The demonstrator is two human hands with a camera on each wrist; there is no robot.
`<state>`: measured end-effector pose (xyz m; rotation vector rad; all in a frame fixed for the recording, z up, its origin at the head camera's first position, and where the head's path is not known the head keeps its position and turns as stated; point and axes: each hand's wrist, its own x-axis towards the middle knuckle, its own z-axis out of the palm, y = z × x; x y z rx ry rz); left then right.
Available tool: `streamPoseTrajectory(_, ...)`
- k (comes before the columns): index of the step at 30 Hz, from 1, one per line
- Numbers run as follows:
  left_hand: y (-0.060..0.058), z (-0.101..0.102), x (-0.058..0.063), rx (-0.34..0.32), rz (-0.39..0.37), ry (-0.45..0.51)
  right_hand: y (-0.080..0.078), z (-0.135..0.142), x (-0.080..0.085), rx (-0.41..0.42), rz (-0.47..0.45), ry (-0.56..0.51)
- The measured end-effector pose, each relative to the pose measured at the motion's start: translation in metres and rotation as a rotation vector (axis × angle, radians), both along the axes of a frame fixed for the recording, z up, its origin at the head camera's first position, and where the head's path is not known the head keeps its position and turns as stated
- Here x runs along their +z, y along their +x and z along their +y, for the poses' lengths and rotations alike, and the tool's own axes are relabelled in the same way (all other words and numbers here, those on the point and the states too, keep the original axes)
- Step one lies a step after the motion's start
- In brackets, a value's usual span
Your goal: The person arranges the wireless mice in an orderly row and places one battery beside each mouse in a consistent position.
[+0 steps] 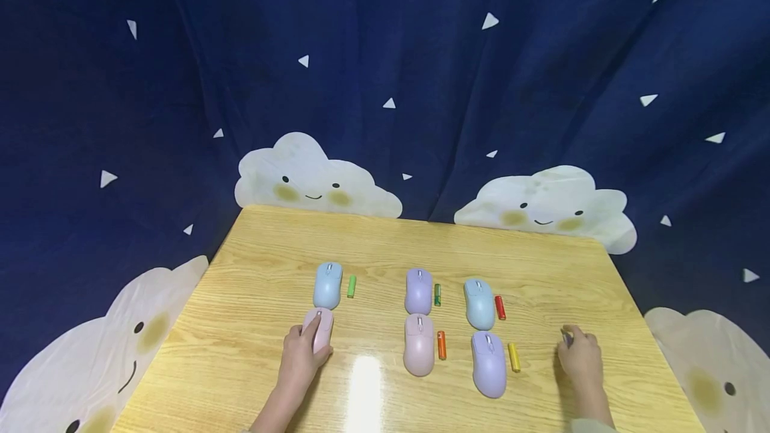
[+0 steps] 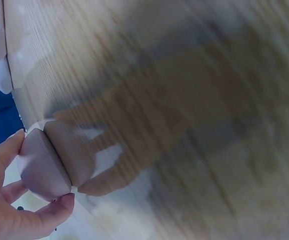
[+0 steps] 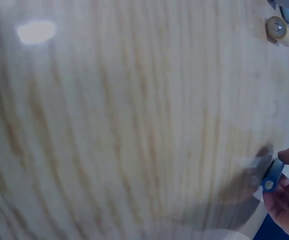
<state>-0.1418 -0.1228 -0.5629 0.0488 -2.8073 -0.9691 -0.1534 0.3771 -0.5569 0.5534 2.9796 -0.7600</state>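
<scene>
My left hand grips a pink computer mouse by its sides, at the left of the table. In the left wrist view, thumb and fingers hold that mouse against or just above the wood; which one I cannot tell. Directly beyond it lies a light blue mouse, with a light green battery at its right. Over on the right, my right hand pinches a small blue battery between thumb and fingers, close to the tabletop.
Mid-table, a purple mouse and a pink mouse have a dark green battery and an orange battery beside them. Farther right: a blue mouse, red battery, purple mouse, yellow battery. A curtain hangs behind.
</scene>
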Motion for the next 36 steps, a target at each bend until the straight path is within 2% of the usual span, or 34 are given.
streamPoseTrajectory(17, -0.001, -0.006, -0.003, -0.014, -0.024, 0.057, 0.004, 0.001, -0.007, -0.010, 0.053, -0.003)
streamPoseTrajectory(24, -0.001, -0.009, -0.003, -0.056, -0.012, 0.055, 0.002, -0.002, -0.005, -0.024, 0.098, -0.041)
streamPoseTrajectory(29, -0.001, -0.014, -0.003, -0.095, -0.005, 0.043, -0.002, -0.018, 0.006, -0.025, 0.194, -0.122)
streamPoseTrajectory(36, -0.002, -0.018, 0.003, -0.115, -0.087, 0.073, -0.015, -0.063, 0.022, 0.010, 0.303, -0.189)
